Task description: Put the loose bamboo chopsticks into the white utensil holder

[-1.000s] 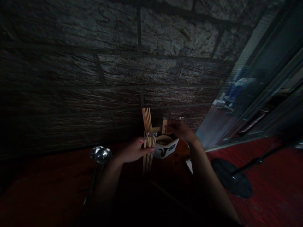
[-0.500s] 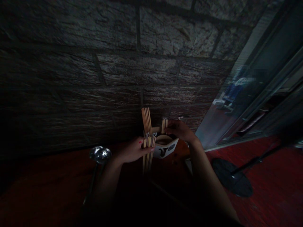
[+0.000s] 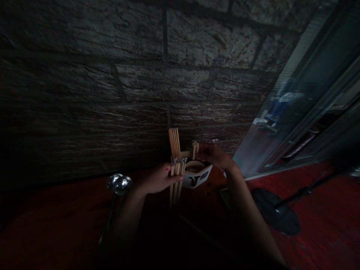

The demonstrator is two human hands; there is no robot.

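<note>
My left hand (image 3: 160, 179) is closed round a bundle of wrapped chopsticks (image 3: 176, 187), held upright in front of a white box-shaped holder (image 3: 198, 178) with a dark printed mark. My right hand (image 3: 212, 154) is at the holder's far right rim, its fingers pinched on a few more chopsticks (image 3: 195, 150) that stand above the opening; the fingertips are partly in shadow. Taller bare chopsticks (image 3: 174, 142) rise at the holder's left side, behind my left hand. Inside the holder a round rim (image 3: 195, 165) shows; its depth is dark.
Two shiny perforated ladles (image 3: 123, 185) lie left of my left arm on the reddish wooden table (image 3: 70, 213). A dark flat object (image 3: 224, 197) sits by my right forearm. Behind stands a stone-patterned wall (image 3: 140, 82). At right are a glass door and a round black stand base (image 3: 275, 212).
Almost nothing differs. The short chopsticks at my right hand sit very slightly lower, and both hands stay in place.
</note>
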